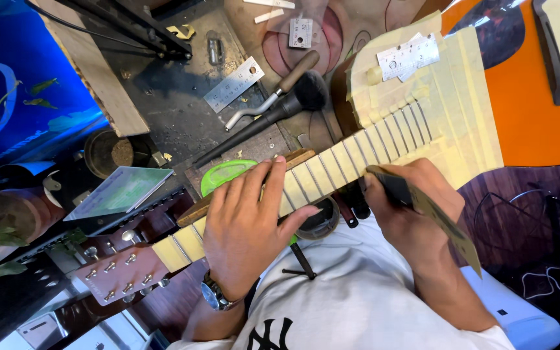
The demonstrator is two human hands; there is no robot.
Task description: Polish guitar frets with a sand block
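1. The orange-bodied acoustic guitar [539, 97] lies across the workbench. Its neck, with the fingerboard masked in strips of pale yellow tape [351, 159], runs down-left to the reddish-brown headstock [121, 275].
2. The left hand [247, 223], a wristwatch at its wrist, lies flat over the neck, fingers spread wide across the taped fingerboard.
3. The right hand [409, 207] is closed around a long, flat, dark speckled strip like a sanding stick [432, 214], whose upper end meets the near edge of the neck.
4. In my judgement the work will go best with the left hand pressing the neck still and the strip kept level on the frets, off the bare wood.
5. A small white rectangular ruler-like card [408, 57] sits on the tape over the guitar's body.
6. Left of the guitar's body lie a steel ruler [233, 84], a wooden-handled tool [273, 91] and a black soft-bristled brush [273, 116].
7. Beyond the neck peeks a bright green round lid [225, 174]; further left lies a pale green printed booklet [121, 191].
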